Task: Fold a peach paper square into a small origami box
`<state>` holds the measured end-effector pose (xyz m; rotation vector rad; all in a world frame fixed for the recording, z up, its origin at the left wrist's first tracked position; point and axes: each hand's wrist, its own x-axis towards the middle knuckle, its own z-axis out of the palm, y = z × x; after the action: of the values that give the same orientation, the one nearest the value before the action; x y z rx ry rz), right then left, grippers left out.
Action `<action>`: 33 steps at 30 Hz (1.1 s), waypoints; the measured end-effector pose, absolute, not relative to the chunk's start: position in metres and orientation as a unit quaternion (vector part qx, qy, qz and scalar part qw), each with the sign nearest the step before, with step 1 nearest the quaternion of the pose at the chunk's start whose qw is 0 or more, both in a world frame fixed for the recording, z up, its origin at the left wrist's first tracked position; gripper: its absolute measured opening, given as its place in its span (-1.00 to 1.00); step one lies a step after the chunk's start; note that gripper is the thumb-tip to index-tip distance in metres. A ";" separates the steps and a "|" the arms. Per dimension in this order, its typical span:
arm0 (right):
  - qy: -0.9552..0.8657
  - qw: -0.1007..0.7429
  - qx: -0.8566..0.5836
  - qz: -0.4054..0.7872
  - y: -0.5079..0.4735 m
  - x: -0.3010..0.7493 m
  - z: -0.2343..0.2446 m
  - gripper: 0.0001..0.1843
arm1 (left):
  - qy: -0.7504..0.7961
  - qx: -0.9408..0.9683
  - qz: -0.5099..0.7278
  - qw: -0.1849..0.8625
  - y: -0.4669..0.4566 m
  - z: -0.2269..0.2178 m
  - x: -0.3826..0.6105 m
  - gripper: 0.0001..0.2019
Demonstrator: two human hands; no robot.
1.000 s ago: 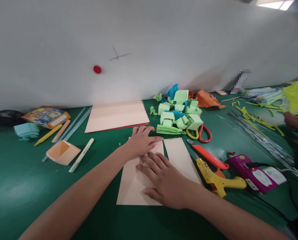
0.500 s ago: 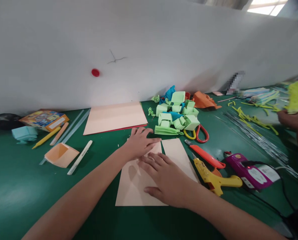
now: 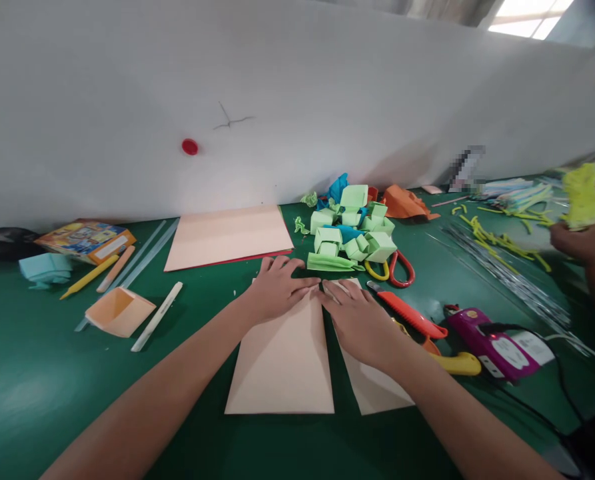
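Note:
A wide peach paper sheet lies on the green table in front of me. My left hand rests on its far end, fingers spread and bent, thumb side toward the right. Beside it, with a dark gap between them that widens toward me, is a narrower peach paper piece, turned slightly askew. Flat on that piece's upper part is my right hand, its fingers extended near the left thumb. Just right of this hand are a red-handled cutter knife and a yellow glue gun, the latter partly covered by my forearm.
Behind stand a peach paper stack and a heap of green folded paper boxes beside scissors. A peach paper box and white stick lie left. At right are a purple power strip and another person's hand holding something yellow.
My right hand has slid from the wide sheet to the right and away from me onto the narrow piece. That piece now sits turned, its gap from the sheet wider. My left hand stays put.

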<state>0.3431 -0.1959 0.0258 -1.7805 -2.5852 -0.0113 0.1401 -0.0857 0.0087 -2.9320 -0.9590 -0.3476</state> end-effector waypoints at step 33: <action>-0.843 -0.067 -0.533 0.024 -0.202 0.336 0.052 -0.36 | -0.323 -0.941 -0.096 0.002 -0.085 0.011 0.141 -0.63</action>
<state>0.3359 -0.2016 0.0521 -1.7505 -2.7675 0.0789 0.1406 -0.0847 0.0105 -2.9531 -1.0137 -0.3005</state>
